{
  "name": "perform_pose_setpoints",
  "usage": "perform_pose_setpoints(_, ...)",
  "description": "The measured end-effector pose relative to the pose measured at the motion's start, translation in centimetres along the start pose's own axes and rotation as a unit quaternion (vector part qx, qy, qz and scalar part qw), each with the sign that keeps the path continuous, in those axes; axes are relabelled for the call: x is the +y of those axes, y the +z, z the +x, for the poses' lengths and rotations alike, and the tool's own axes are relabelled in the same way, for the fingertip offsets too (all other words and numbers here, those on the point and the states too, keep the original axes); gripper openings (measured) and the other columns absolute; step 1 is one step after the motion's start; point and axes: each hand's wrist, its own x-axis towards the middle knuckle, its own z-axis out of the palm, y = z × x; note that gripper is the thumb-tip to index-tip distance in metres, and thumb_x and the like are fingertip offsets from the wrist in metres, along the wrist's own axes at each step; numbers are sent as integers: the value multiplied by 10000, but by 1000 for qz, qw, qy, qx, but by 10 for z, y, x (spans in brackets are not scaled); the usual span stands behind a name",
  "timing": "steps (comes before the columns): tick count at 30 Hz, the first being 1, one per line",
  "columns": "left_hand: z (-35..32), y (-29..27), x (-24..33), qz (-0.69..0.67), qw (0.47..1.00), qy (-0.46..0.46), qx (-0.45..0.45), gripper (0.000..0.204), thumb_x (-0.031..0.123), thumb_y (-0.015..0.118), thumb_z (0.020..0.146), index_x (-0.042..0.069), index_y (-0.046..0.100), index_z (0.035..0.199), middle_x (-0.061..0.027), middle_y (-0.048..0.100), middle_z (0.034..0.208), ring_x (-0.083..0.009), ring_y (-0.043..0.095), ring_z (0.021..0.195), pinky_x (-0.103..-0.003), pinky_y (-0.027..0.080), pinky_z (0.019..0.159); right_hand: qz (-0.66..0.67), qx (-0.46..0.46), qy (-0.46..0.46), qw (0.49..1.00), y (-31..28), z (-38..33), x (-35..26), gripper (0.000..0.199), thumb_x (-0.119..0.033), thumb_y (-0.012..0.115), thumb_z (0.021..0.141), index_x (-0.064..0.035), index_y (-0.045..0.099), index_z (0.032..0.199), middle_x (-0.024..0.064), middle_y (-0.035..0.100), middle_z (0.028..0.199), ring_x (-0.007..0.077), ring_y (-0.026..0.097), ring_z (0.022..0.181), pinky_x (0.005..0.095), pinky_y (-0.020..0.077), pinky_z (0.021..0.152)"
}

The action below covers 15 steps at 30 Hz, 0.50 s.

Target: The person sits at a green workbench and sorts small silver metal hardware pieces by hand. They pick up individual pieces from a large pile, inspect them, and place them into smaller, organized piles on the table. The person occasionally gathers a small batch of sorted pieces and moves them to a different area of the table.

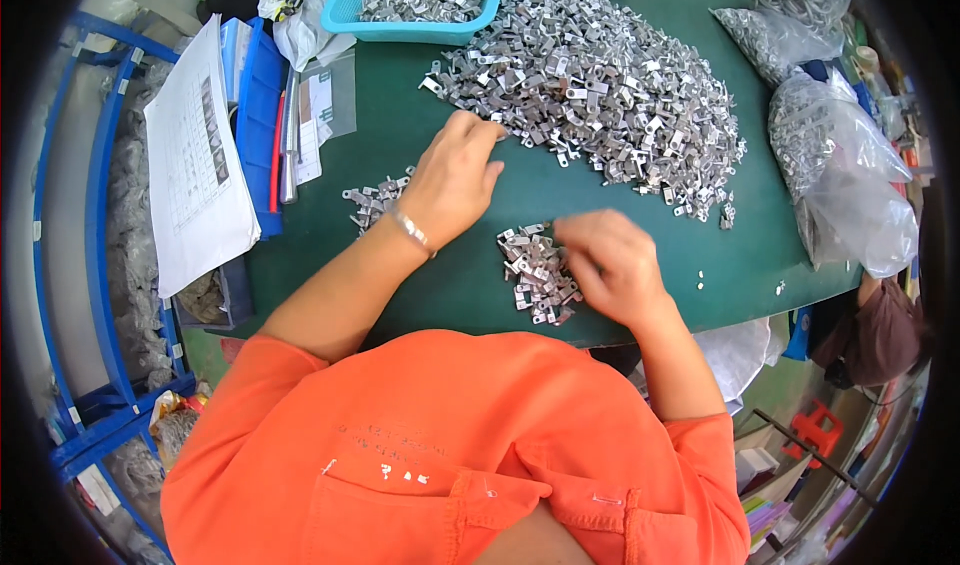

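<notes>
A big heap of small silver metal parts [610,85] covers the far middle of a green table [400,145]. My left hand [455,180] lies palm down at the heap's near left edge, fingers touching the parts; a thin bracelet sits at its wrist. My right hand [608,265] is blurred and rests on the right side of a small pile of the same parts [535,275] near the table's front edge. Whether it grips a part is hidden. Another small pile [375,200] lies to the left of my left wrist.
A turquoise basket [400,27] of metal parts stands at the back. Clear bags of parts [845,180] lie on the right. Printed sheets [195,165] and blue trays [260,115] sit at the left, over a blue rack [100,265]. Another person [880,330] is at the right edge.
</notes>
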Motion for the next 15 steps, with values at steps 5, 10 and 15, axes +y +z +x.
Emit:
perform_pose_setpoints(5, 18, 15, -21, 61, 998, -10, -32, 123, 13, 684, 767, 19, 628, 876, -142, 586, 913, -359, 605, 777, -430, 504, 709, -234, 73, 92, 965, 26, 29, 31, 138, -137, 665, 839, -35, 630, 925, 113, 579, 759, 317, 626, 643, 415, 513, 559)
perform_pose_setpoints(10, 9, 4, -7, 43, 997, -52, -43, 138, 88, 719, 772, 41, 611, 845, -160, 562, 904, -375, 595, 826, -447, 500, 729, -282, 31, 114, 952, 34, 38, 30, 111, -153, 660, 817, -60, 602, 824, 98, 583, 748, 287, 642, 673, 407, 521, 558)
perform_pose_setpoints(15, 14, 12, -12, 101, 994, -36, -12, 119, 83, 731, 758, 39, 651, 834, -130, 587, 875, -337, 617, 777, -415, 513, 702, -293, -18, 117, 949, 30, 32, 31, 103, -152, 662, 811, -65, 613, 786, 95, 579, 730, 278, 642, 701, 399, 522, 582)
